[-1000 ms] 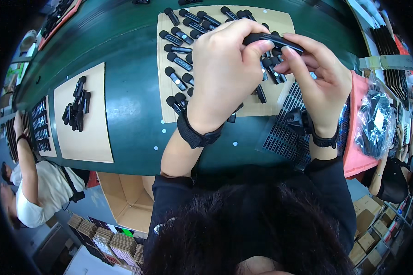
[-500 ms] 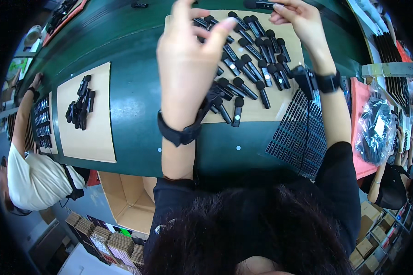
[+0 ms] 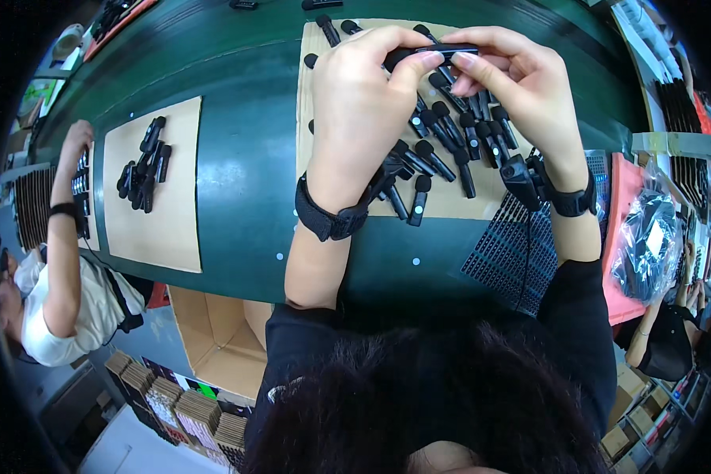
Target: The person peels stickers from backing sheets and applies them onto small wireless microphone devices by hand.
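Note:
A small black clip-on microphone [image 3: 453, 50] with a foam tip is held level between my hands above the far part of a cardboard sheet [image 3: 450, 210]. My left hand [image 3: 363, 107] pinches its left, foam-tipped end, partly hiding it. My right hand [image 3: 521, 79] grips the other end between thumb and fingers. Under and around my hands lie many similar microphones [image 3: 420, 197] on the sheet, some covered by my left hand and wrist. Both wrists wear black straps, and a small black device [image 3: 521, 178] sits at the right one.
Left of me, a second cardboard sheet [image 3: 174, 233] carries a heap of microphones [image 3: 146, 178]. A dark perforated sheet [image 3: 502, 257] lies near my right forearm, beside pink foam [image 3: 620, 186] with a plastic bag [image 3: 648, 229]. A co-worker's hand [image 3: 77, 136] is at the far left. An open carton [image 3: 221, 340] stands below the table edge.
My hands have come together over the sheet. The right hand brought the microphone in from the far right, and my left hand, open before, has closed on its end.

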The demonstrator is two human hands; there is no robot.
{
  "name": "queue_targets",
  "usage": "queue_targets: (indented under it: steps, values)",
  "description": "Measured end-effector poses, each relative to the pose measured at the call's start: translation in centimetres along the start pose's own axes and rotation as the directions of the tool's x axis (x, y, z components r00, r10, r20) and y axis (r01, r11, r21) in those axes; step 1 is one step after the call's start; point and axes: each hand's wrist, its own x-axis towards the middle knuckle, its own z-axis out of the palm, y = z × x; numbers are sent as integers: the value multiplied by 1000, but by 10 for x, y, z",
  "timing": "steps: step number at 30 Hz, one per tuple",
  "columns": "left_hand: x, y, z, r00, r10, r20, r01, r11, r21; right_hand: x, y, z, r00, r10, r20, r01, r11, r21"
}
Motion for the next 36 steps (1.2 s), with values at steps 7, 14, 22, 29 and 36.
queue_targets:
  steps: [7, 14, 22, 29, 36]
  values:
    - [-1, 15, 7, 989, 112, -101, -93, 980, 173, 3, -16, 10, 995, -23, -94, 20, 999, -41]
    - [13, -18, 13, 742, 486, -461, -576, 815, -69, 35, -9, 13, 991, 77, -108, -79, 997, -11]
    - [9, 20, -26, 915, -227, -333, 221, 974, -57, 109, 155, -64, 889, 393, -236, -451, 841, -298]
    - [-1, -8, -42, 973, -110, -205, 67, 976, -209, 101, 138, -29, 995, 50, -83, -96, 414, -905]
    - [2, 2, -39, 987, -68, -147, 19, 951, -308, 92, 145, -8, 938, 347, 17, -68, 232, -970]
